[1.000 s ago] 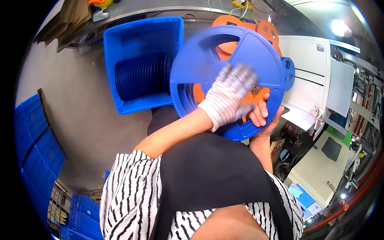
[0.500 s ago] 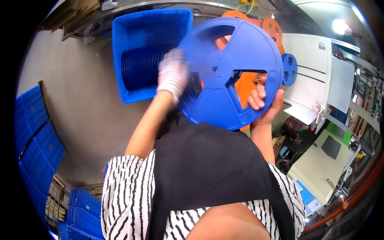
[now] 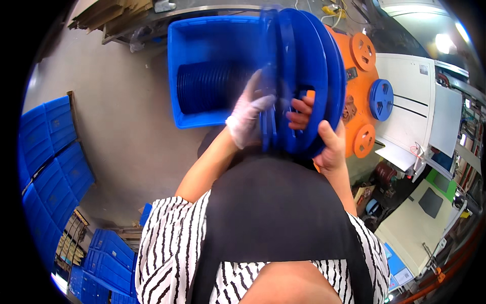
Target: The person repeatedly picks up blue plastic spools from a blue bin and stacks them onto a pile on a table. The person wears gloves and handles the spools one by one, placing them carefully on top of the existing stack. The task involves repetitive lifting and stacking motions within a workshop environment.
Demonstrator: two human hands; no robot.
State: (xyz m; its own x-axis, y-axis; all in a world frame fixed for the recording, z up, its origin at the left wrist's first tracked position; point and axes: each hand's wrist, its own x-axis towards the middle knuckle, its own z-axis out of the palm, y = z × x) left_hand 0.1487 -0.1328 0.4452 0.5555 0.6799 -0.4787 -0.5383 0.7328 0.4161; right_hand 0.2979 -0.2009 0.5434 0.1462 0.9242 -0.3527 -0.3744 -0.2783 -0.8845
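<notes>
Several large blue plastic reels (image 3: 310,53) stand on edge in front of my chest, side by side. My bare right hand (image 3: 331,147) grips them, its thumb outside the rim and its fingers showing through a cutout. At their left side, my left hand (image 3: 245,119) in a whitish glove has its fingers around the leftmost reel (image 3: 270,50), which is smeared by motion. Just beyond the left hand is a blue bin (image 3: 173,76). Inside it lies a row of dark blue discs (image 3: 202,87) packed on edge.
Right of the reels is an orange round table (image 3: 357,93) bearing orange discs (image 3: 363,50) and a small blue disc (image 3: 381,100). A white machine cabinet (image 3: 405,96) stands farther right. Blue crates (image 3: 66,167) are stacked at the left; cardboard (image 3: 106,12) lies at the far left.
The reels have turned from facing me to nearly edge-on, showing several together. My left hand has moved right, from over the bin's edge to the leftmost reel. The view has shifted slightly.
</notes>
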